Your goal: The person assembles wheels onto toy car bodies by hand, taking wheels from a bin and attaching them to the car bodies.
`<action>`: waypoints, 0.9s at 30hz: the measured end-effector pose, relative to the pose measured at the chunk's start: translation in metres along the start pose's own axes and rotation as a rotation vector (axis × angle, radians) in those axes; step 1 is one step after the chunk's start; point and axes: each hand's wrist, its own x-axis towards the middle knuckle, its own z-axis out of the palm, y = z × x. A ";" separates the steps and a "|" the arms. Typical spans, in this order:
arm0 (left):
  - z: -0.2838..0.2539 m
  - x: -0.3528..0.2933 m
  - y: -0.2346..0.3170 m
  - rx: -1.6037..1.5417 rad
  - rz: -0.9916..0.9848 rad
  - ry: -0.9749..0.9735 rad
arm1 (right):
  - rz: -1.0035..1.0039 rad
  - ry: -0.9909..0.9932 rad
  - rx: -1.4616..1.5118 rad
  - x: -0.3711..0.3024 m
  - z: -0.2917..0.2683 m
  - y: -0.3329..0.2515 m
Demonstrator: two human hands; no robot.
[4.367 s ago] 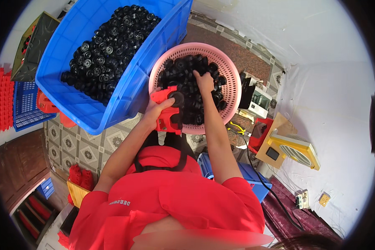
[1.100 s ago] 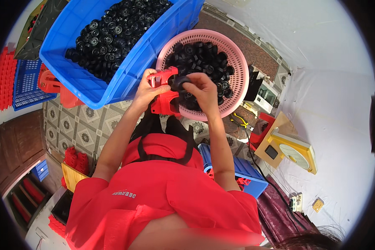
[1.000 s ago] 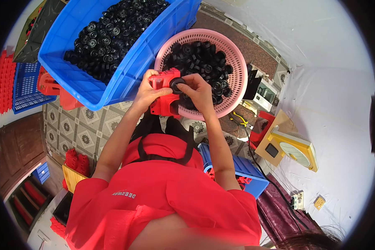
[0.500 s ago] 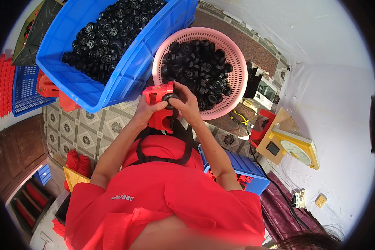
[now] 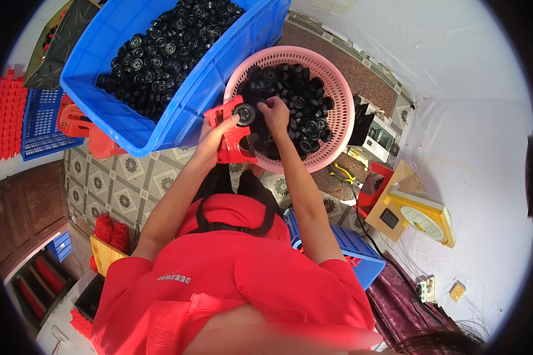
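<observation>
My left hand grips a red plastic toy vehicle frame along its left side. A black toy wheel sits at the frame's upper right corner, and my left thumb presses against it. My right hand is apart from the frame, over the pink basket of loose black wheels. Its fingers are curled in and drawn together among the wheels; whether a wheel is between them is hidden.
A large blue tub heaped with black wheels stands beside the basket. Yellow-handled pliers, a white boxy device and a yellow-framed scale lie to the right. Beside my right side is a blue crate with red parts.
My right hand has left the wheel on the red frame and moved up and right over the basket. My left hand still holds the frame, now tilted differently, with the wheel's face showing.
</observation>
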 end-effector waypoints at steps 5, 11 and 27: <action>-0.004 0.013 -0.001 -0.072 0.068 0.089 | 0.123 -0.203 0.717 -0.050 -0.086 -0.042; 0.035 0.015 -0.004 0.015 0.024 0.054 | 0.079 -0.370 0.657 -0.093 -0.127 -0.063; 0.052 -0.085 0.095 0.512 0.397 -0.313 | -0.360 -0.193 0.793 -0.123 -0.130 -0.144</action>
